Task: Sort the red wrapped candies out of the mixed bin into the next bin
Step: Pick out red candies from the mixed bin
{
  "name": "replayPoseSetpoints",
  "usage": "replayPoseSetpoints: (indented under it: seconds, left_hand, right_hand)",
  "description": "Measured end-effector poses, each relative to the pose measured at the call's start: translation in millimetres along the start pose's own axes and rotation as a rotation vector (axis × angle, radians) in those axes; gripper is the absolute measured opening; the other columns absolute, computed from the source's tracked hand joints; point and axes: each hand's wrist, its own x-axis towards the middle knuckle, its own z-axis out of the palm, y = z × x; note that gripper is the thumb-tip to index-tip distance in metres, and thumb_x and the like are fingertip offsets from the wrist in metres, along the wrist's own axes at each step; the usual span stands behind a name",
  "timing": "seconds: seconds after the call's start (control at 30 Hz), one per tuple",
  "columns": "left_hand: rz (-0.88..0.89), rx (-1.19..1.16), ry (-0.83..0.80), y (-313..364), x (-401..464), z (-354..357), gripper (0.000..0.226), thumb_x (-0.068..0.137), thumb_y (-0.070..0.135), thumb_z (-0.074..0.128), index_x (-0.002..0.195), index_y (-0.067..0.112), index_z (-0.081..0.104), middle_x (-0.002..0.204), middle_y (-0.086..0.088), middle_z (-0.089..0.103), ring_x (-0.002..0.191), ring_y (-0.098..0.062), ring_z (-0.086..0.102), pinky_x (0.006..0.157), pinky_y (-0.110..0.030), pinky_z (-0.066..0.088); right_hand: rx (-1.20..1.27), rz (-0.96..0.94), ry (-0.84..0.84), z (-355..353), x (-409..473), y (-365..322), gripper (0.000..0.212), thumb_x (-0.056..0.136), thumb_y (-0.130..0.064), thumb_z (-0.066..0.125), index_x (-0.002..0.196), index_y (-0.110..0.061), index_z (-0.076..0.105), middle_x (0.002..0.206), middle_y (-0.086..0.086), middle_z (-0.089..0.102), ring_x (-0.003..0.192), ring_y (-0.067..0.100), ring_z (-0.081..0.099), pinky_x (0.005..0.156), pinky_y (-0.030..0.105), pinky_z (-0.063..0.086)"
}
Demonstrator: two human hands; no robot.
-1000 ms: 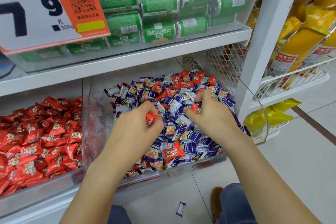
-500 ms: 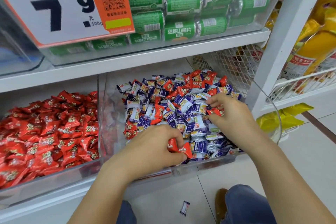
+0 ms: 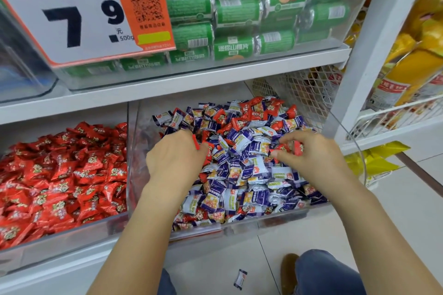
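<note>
The clear mixed bin (image 3: 239,225) holds a heap of purple-and-white candies with red wrapped candies (image 3: 254,109) scattered through it, mostly at the back. Both hands are inside it. My left hand (image 3: 175,158) lies over the left side of the heap, fingers curled, with red wrappers (image 3: 202,148) showing at its fingertips. My right hand (image 3: 309,153) is over the right side and pinches red candies (image 3: 291,148) between thumb and fingers. The neighbouring bin (image 3: 72,227) to the left is filled with red candies only.
A shelf (image 3: 191,84) runs just above the bins, carrying green packets and a large price card (image 3: 72,12). A white upright post (image 3: 364,38) and wire baskets of yellow bags stand right. One purple candy (image 3: 240,279) lies on the floor by my knee.
My left hand has moved from the front of the heap back to its left middle. My right hand stays at the right side, still pinching red candies. The view has shifted slightly.
</note>
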Motion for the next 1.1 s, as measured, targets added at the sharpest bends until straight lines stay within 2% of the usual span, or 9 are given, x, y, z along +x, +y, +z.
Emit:
replayPoseSetpoints:
  seconds: [0.03, 0.1, 0.2, 0.33, 0.43, 0.53, 0.73, 0.97, 1.1]
  left_hand:
    - [-0.012, -0.013, 0.008, -1, 3, 2, 0.029, 0.095, 0.045, 0.046, 0.091, 0.017, 0.054, 0.094, -0.008, 0.064, 0.076, -0.026, 0.050, 0.064, -0.032, 0.037]
    - [-0.010, -0.046, 0.006, -6, 10, 7, 0.030, 0.099, 0.039, 0.041, 0.115, 0.020, 0.057, 0.106, -0.012, 0.065, 0.089, -0.032, 0.058, 0.067, -0.033, 0.040]
    - [0.071, -0.053, -0.181, -12, 17, 17, 0.042, 0.101, 0.033, 0.036, 0.143, 0.032, 0.035, 0.129, -0.014, 0.057, 0.108, -0.033, 0.058, 0.081, -0.036, 0.046]
    - [0.191, 0.002, -0.434, -9, 17, 33, 0.056, 0.101, 0.037, 0.037, 0.150, 0.036, 0.010, 0.140, -0.016, 0.046, 0.118, -0.031, 0.051, 0.096, -0.038, 0.044]
    - [0.211, 0.030, -0.470, -9, 16, 31, 0.049, 0.099, 0.041, 0.039, 0.145, 0.031, 0.024, 0.121, -0.011, 0.055, 0.102, -0.028, 0.056, 0.084, -0.034, 0.046]
    - [0.216, 0.148, -0.524, -9, 13, 25, 0.034, 0.099, 0.040, 0.042, 0.122, 0.017, 0.046, 0.101, -0.006, 0.056, 0.084, -0.021, 0.050, 0.070, -0.029, 0.040]
    - [0.249, 0.212, -0.410, -10, 7, 16, 0.023, 0.098, 0.030, 0.047, 0.110, 0.013, 0.055, 0.108, -0.008, 0.062, 0.096, -0.024, 0.057, 0.075, -0.030, 0.044]
    - [0.183, -0.076, -0.198, -13, 4, 1, 0.012, 0.093, 0.030, 0.056, 0.098, 0.019, 0.058, 0.094, -0.003, 0.064, 0.078, -0.018, 0.058, 0.068, -0.028, 0.044]
    - [0.147, -0.238, -0.164, -6, 5, 0, 0.020, 0.094, 0.039, 0.050, 0.091, 0.020, 0.054, 0.081, 0.001, 0.058, 0.070, -0.015, 0.054, 0.057, -0.028, 0.039]
  right_hand:
    - [-0.042, -0.010, -0.049, 3, 0, -1, 0.041, 0.077, -0.053, 0.069, 0.110, -0.030, 0.065, 0.102, 0.003, 0.061, 0.090, 0.021, 0.058, 0.069, 0.026, 0.037]
    - [-0.101, -0.024, -0.101, 8, 0, -3, 0.050, 0.077, -0.057, 0.066, 0.119, -0.030, 0.061, 0.111, 0.006, 0.060, 0.093, 0.024, 0.059, 0.072, 0.028, 0.039]
    - [-0.120, -0.028, -0.126, 9, 0, -4, 0.053, 0.079, -0.056, 0.065, 0.124, -0.029, 0.058, 0.114, 0.008, 0.059, 0.093, 0.026, 0.059, 0.079, 0.032, 0.045]
    - [-0.153, -0.038, -0.109, 11, 0, -6, 0.040, 0.085, -0.047, 0.064, 0.118, -0.026, 0.058, 0.103, 0.008, 0.054, 0.091, 0.029, 0.057, 0.077, 0.033, 0.044]
    - [-0.137, -0.038, -0.078, 12, 0, -7, 0.033, 0.088, -0.042, 0.061, 0.114, -0.021, 0.055, 0.097, 0.004, 0.045, 0.088, 0.029, 0.056, 0.073, 0.033, 0.044]
    - [-0.040, -0.019, -0.034, 9, 0, -4, 0.029, 0.090, -0.039, 0.059, 0.109, -0.018, 0.054, 0.101, 0.007, 0.046, 0.087, 0.031, 0.055, 0.073, 0.035, 0.047]
    - [0.073, 0.000, 0.167, -2, 1, -3, 0.030, 0.092, -0.036, 0.056, 0.112, -0.013, 0.055, 0.109, 0.007, 0.043, 0.090, 0.033, 0.054, 0.075, 0.033, 0.039]
    - [0.086, -0.093, 0.166, 0, 1, -11, 0.022, 0.096, -0.034, 0.049, 0.102, -0.014, 0.050, 0.085, 0.006, 0.052, 0.074, 0.026, 0.048, 0.059, 0.034, 0.024]
    - [0.106, -0.115, 0.168, 5, 1, -12, 0.013, 0.094, -0.024, 0.046, 0.101, -0.017, 0.053, 0.090, 0.005, 0.050, 0.078, 0.027, 0.050, 0.064, 0.035, 0.036]
